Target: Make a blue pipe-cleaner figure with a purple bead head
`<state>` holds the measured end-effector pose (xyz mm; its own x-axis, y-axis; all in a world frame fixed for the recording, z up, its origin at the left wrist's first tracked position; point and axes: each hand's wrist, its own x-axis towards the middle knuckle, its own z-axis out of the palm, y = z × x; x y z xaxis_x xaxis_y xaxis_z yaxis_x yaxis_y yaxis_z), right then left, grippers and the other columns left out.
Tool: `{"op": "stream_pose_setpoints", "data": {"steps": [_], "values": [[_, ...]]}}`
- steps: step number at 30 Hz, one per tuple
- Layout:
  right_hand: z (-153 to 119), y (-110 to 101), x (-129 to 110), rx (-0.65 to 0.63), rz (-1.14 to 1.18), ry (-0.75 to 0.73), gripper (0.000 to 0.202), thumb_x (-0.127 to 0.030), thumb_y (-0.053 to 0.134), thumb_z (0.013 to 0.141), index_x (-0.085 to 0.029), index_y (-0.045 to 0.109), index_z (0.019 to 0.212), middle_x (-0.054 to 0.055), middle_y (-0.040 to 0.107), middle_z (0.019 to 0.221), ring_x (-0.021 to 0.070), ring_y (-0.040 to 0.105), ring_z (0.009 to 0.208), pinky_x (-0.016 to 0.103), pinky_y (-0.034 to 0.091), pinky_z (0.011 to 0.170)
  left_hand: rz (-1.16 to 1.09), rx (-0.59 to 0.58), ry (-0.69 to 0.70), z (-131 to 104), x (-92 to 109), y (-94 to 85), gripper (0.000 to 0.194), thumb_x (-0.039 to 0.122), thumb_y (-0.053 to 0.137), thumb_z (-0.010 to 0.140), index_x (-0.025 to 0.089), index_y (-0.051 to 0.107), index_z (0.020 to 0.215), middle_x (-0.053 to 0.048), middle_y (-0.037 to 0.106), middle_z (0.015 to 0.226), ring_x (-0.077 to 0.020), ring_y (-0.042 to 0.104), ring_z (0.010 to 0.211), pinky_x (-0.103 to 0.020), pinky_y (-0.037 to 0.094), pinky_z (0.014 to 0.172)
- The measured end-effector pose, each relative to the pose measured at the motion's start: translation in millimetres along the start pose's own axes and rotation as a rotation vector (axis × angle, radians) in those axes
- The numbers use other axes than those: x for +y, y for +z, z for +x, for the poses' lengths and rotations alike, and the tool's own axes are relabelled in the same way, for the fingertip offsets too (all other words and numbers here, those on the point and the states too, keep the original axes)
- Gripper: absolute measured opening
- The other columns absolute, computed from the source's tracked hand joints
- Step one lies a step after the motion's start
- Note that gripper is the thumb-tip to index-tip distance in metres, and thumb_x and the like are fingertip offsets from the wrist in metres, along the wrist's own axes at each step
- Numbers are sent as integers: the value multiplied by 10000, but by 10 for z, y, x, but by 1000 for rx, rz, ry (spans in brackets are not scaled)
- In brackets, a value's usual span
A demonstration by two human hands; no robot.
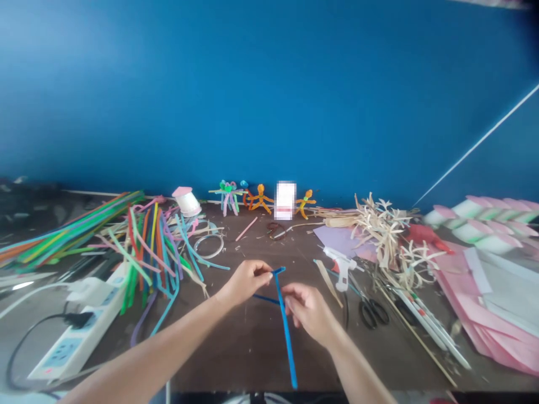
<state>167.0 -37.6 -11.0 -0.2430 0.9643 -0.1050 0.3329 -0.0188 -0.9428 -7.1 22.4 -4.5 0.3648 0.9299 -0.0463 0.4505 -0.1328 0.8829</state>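
A bent blue pipe cleaner (pixel 286 328) is between my hands, over the middle of the dark table. My left hand (pixel 248 280) pinches it near its top, where a short end folds over to the right. One long leg hangs down toward the table's front edge. Another blue length (pixel 267 299) runs from below my left hand across to the fingers of my right hand (pixel 307 308). Those fingers are curled against the pipe cleaner at its right side; the fingertips are partly hidden, and the grip looks closed on it.
Left lie loose colored pipe cleaners (pixel 158 247) and a power strip (pixel 80 331) with plugs. Figures made of pipe cleaners (pixel 261 196) stand at the wall. To the right are a glue gun (pixel 344 266), black-handled scissors (pixel 373 311), pale curled strips (pixel 383 230) and pink sheets (pixel 475 314).
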Motion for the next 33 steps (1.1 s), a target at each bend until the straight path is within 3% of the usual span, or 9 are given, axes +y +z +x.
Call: {"op": "stream_pose_setpoints", "data": {"steps": [4,9,22,27,30,33], "values": [[12,-35,-22,263,-435,-287,232,-155,478,750,-197,568,961,34,579,797,150,556,698,253,436,632,-80,-70,-44,3,-20,5,242,255,487,712,118,658,815,-14,650,651,-139,558,620,-225,406,593],[30,18,-51,245,-640,-442,278,-114,447,774,-201,528,1025,53,547,853,170,550,783,268,432,689,-64,-135,-14,-16,-29,38,236,268,493,710,127,667,788,-12,653,673,-143,557,636,-224,411,604],[35,125,-18,243,-756,-364,180,-117,434,791,-205,584,837,23,539,756,139,550,675,220,400,608,263,-196,70,-24,-15,39,213,282,477,736,161,648,767,-7,650,669,-148,573,643,-205,377,562],[8,187,26,218,-752,-286,164,-118,462,745,-220,579,797,23,565,750,170,572,664,245,411,586,577,-110,251,-42,-34,120,173,216,465,759,200,637,749,-17,660,733,-164,585,701,-306,363,750],[7,127,-66,194,-669,-251,174,-126,485,737,-241,586,821,30,591,745,191,581,654,271,424,592,697,-81,304,-50,-99,159,170,187,453,770,202,623,760,-23,651,742,-172,585,731,-367,324,832],[-94,-70,-238,233,-521,-261,159,-182,480,783,-255,589,873,38,605,747,182,574,623,282,440,586,733,-50,320,-49,-207,171,170,176,451,777,204,619,767,-24,642,737,-170,582,737,-371,321,839]]}}
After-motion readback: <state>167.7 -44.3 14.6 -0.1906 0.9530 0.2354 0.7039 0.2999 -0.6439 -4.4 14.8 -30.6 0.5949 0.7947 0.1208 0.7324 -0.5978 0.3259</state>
